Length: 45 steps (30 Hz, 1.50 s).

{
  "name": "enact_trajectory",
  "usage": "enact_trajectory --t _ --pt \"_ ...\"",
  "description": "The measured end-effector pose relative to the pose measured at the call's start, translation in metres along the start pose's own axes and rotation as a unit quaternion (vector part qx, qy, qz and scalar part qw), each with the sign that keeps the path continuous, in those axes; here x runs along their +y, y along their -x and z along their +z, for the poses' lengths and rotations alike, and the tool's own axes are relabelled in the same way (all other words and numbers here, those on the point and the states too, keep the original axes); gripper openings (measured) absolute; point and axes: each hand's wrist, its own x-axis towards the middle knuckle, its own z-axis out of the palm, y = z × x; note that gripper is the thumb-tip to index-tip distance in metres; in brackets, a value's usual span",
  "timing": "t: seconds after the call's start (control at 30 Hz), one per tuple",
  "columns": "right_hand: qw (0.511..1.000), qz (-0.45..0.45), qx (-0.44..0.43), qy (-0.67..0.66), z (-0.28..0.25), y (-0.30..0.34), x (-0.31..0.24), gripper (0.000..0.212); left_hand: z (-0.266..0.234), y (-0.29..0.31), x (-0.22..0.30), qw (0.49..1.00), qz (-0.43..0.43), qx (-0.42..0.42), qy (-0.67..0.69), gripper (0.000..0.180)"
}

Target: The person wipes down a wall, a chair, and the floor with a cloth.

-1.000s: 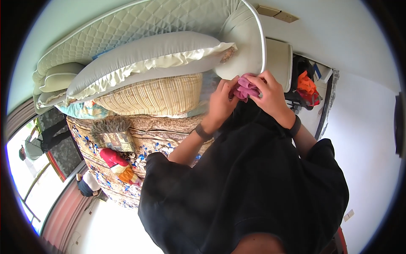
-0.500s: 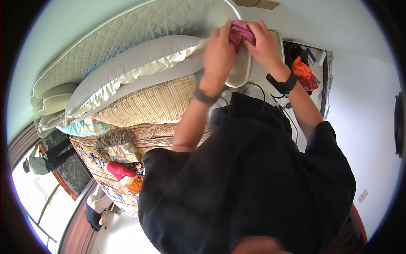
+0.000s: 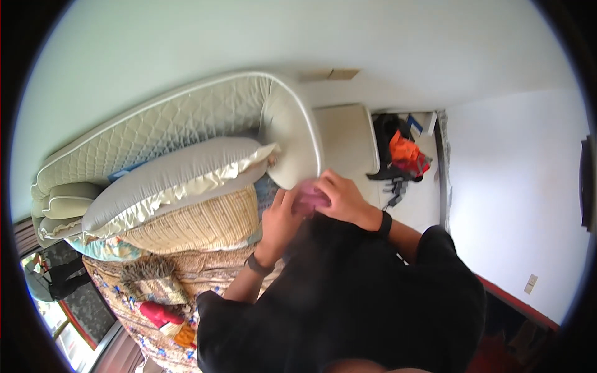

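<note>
A crumpled pinkish-purple cloth (image 3: 309, 198), slightly blurred, is bunched between my two hands in front of my black shirt. My left hand (image 3: 280, 219) grips its left side with bent fingers. On the other side, my right hand (image 3: 346, 199) pinches it, with a black watch strap at that wrist. Just beyond the cloth curves the pale, white-edged end of the padded headboard (image 3: 289, 143). Left of my left hand lies a striped beige pillow (image 3: 199, 221), under a grey cushion with a cream ruffle (image 3: 180, 177).
A patterned bedspread (image 3: 217, 268) carries a fringed woven cloth (image 3: 155, 286) and a red item (image 3: 158, 314). Right of the headboard stands a pale bedside cabinet (image 3: 348, 133), with orange and red bags (image 3: 404, 149) beside it. Another person (image 3: 65, 280) appears at the far left.
Both hands have come nearer my body, still holding the cloth. My view has tilted up, so more wall shows and the bed sits lower in the picture.
</note>
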Motion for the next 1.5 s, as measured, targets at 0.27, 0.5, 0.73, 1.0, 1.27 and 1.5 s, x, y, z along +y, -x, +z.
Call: enact_trajectory --t 0.27,0.5,0.73,1.0,1.27,1.5 --pt "0.997 -0.010 0.074 0.013 -0.020 -0.057 0.022 0.044 0.002 -0.072 0.008 0.990 0.047 0.102 -0.080 0.058" --pt "0.994 0.065 0.074 0.054 -0.009 -0.064 0.032 0.045 -0.006 -0.098 0.007 0.989 0.083 0.094 -0.076 0.058" --pt "0.997 0.024 0.063 0.041 -0.008 -0.017 0.010 0.047 -0.001 -0.043 0.006 0.996 0.068 0.045 -0.045 0.058" --pt "0.999 -0.008 0.043 0.026 -0.010 -0.004 0.020 0.046 0.002 -0.033 0.010 0.998 0.044 0.002 -0.039 0.062" --pt "0.998 -0.007 0.048 -0.042 -0.028 -0.063 0.056 0.050 0.005 -0.096 0.034 0.990 0.020 0.110 -0.090 0.060" --pt "0.989 -0.060 0.073 -0.111 -0.023 -0.082 0.094 0.048 0.020 -0.106 0.054 0.979 -0.027 0.158 -0.130 0.059"
